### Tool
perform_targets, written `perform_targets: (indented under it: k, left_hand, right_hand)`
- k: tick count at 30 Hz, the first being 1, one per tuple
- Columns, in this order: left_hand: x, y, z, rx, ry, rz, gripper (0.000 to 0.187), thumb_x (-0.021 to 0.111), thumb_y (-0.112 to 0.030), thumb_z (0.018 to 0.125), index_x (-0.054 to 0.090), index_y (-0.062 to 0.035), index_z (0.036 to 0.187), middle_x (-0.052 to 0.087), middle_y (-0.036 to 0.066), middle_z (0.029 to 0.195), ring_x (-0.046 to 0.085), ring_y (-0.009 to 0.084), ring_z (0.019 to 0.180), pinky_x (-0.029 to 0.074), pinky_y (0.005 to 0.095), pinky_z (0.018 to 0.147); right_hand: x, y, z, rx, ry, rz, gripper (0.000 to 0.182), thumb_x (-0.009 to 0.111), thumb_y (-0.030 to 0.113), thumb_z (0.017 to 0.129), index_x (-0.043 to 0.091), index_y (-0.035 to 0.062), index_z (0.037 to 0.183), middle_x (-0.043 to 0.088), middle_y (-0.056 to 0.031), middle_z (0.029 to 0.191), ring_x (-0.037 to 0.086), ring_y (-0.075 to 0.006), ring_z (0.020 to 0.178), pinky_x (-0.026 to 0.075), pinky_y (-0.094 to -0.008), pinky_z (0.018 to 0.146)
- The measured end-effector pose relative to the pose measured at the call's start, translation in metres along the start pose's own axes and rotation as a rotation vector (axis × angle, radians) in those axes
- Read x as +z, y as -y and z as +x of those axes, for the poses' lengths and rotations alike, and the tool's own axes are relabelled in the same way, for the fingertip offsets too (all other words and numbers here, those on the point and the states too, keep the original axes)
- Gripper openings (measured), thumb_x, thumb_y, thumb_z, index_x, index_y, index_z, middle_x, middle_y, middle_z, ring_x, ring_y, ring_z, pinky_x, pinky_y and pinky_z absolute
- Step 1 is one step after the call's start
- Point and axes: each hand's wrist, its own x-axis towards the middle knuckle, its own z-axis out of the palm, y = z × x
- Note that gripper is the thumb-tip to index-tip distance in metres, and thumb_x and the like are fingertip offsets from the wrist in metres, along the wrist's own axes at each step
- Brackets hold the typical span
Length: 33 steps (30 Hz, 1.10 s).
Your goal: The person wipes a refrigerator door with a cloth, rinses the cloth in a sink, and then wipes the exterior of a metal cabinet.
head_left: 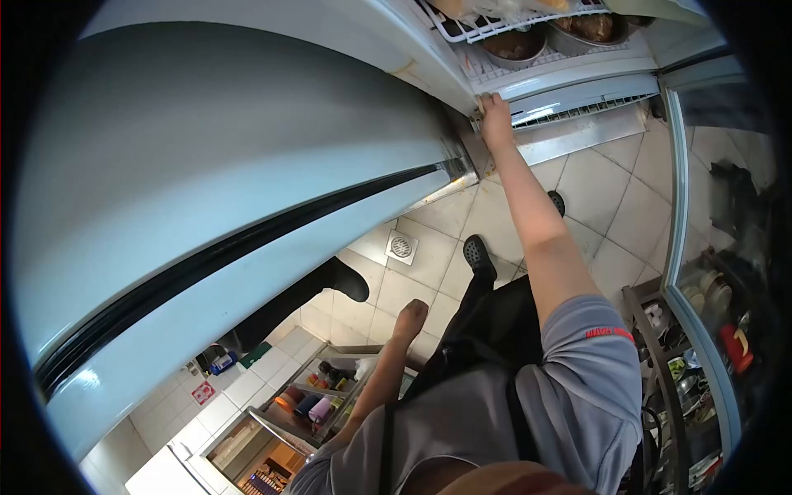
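My right hand [496,122] reaches forward, its fingers curled over the lower corner edge of an open refrigerator [569,85]. Inside it, metal bowls [516,51] of brown food stand on the bottom beneath a white wire shelf [470,33] carrying bagged items. My left hand [411,318] is closed in a fist, hanging over the tiled floor; nothing shows sticking out of it. The refrigerator's glass door [678,198] stands swung out on my right.
A large pale, glossy cabinet [214,148] with a black strip fills the left. Another person's black-clad leg and shoe [351,280] show beyond it. A floor drain [401,246] is set in the tiles. Shelves of bottles [326,379] stand lower left, a cluttered rack [660,355] right.
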Motion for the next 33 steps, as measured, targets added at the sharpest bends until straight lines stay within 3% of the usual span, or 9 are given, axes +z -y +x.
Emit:
perform_targets:
  k: [7, 9, 13, 15, 19, 24, 28, 31, 33]
  left_hand:
    - [-0.017, -0.010, -0.005, 0.031, -0.028, 0.037, 0.015, 0.049, -0.017, 0.080, 0.053, -0.0025, 0.081, 0.057, 0.018, 0.080, 0.056, 0.0331, 0.077, 0.045, 0.0375, 0.065]
    - [-0.018, -0.011, -0.006, 0.031, -0.038, 0.074, 0.014, 0.048, -0.016, 0.080, 0.053, -0.0027, 0.080, 0.057, 0.018, 0.081, 0.056, 0.0331, 0.078, 0.045, 0.0378, 0.066]
    - [-0.021, -0.007, -0.011, 0.124, -0.033, 0.095, 0.015, 0.049, -0.017, 0.080, 0.053, -0.0032, 0.081, 0.057, 0.018, 0.080, 0.056, 0.0327, 0.077, 0.045, 0.0378, 0.066]
    - [-0.025, -0.013, -0.006, 0.057, -0.035, 0.088, 0.016, 0.049, -0.019, 0.080, 0.054, -0.0040, 0.082, 0.057, 0.018, 0.080, 0.056, 0.0327, 0.076, 0.044, 0.0379, 0.065]
    - [-0.030, -0.011, -0.004, 0.083, -0.015, 0.085, 0.018, 0.048, -0.021, 0.080, 0.054, -0.0048, 0.083, 0.057, 0.019, 0.079, 0.056, 0.0334, 0.076, 0.044, 0.0373, 0.065]
    - [-0.044, 0.021, 0.014, 0.213, -0.026, 0.207, 0.025, 0.043, -0.028, 0.081, 0.054, -0.0053, 0.086, 0.058, 0.020, 0.081, 0.055, 0.0353, 0.079, 0.043, 0.0420, 0.070]
    - [-0.069, 0.046, 0.011, 0.225, -0.037, 0.247, 0.026, 0.047, -0.028, 0.078, 0.055, -0.0050, 0.085, 0.059, 0.018, 0.084, 0.056, 0.0335, 0.081, 0.044, 0.0404, 0.071]
    - [-0.079, 0.065, 0.008, 0.148, -0.008, 0.199, 0.026, 0.049, -0.028, 0.077, 0.056, -0.0044, 0.084, 0.059, 0.017, 0.083, 0.056, 0.0312, 0.080, 0.044, 0.0374, 0.070]
    - [-0.079, 0.089, 0.004, 0.135, -0.066, 0.180, 0.025, 0.049, -0.027, 0.076, 0.057, -0.0043, 0.083, 0.060, 0.016, 0.081, 0.057, 0.0302, 0.077, 0.044, 0.0369, 0.069]
  right_hand:
    - [-0.005, 0.009, -0.021, 0.112, -0.070, 0.166, 0.026, 0.061, 0.002, 0.062, 0.057, 0.0020, 0.088, 0.051, -0.0155, 0.084, 0.047, -0.0339, 0.083, 0.040, -0.0386, 0.074]
    - [0.008, 0.010, -0.055, 0.205, 0.175, 0.196, 0.027, 0.060, 0.002, 0.064, 0.057, 0.0009, 0.091, 0.054, -0.0171, 0.089, 0.050, -0.0336, 0.084, 0.041, -0.0376, 0.075]
    - [0.047, -0.001, -0.105, 0.321, 0.150, 0.351, 0.030, 0.060, 0.002, 0.068, 0.056, 0.0007, 0.098, 0.056, -0.0156, 0.097, 0.055, -0.0271, 0.087, 0.043, -0.0337, 0.074]
    - [0.040, -0.002, -0.109, 0.808, 0.331, 1.098, 0.030, 0.057, 0.000, 0.071, 0.056, 0.0022, 0.101, 0.055, -0.0121, 0.104, 0.056, -0.0210, 0.088, 0.044, -0.0297, 0.075]
    - [-0.048, -0.016, -0.124, 0.779, 0.335, 1.577, 0.037, 0.051, -0.007, 0.072, 0.050, 0.0024, 0.107, 0.056, -0.0077, 0.099, 0.056, -0.0182, 0.087, 0.045, -0.0291, 0.075]
    - [-0.200, -0.077, -0.193, 0.860, 0.477, 1.666, 0.027, 0.052, 0.026, 0.080, 0.052, 0.0017, 0.093, 0.058, -0.0085, 0.088, 0.058, -0.0194, 0.081, 0.048, -0.0332, 0.071]
    - [-0.332, -0.103, -0.276, 1.137, 0.317, 0.984, 0.036, 0.054, 0.039, 0.079, 0.054, 0.0033, 0.077, 0.057, -0.0072, 0.068, 0.058, -0.0195, 0.059, 0.049, -0.0317, 0.057]
    - [-0.408, -0.132, -0.340, 1.322, 0.217, 0.878, 0.026, 0.061, 0.028, 0.075, 0.052, 0.0049, 0.068, 0.051, -0.0051, 0.056, 0.052, -0.0187, 0.047, 0.046, -0.0308, 0.048]
    - [-0.454, -0.170, -0.373, 1.277, 0.109, 0.555, 0.028, 0.063, 0.023, 0.071, 0.057, -0.0025, 0.080, 0.056, -0.0108, 0.071, 0.055, -0.0215, 0.057, 0.045, -0.0344, 0.052]
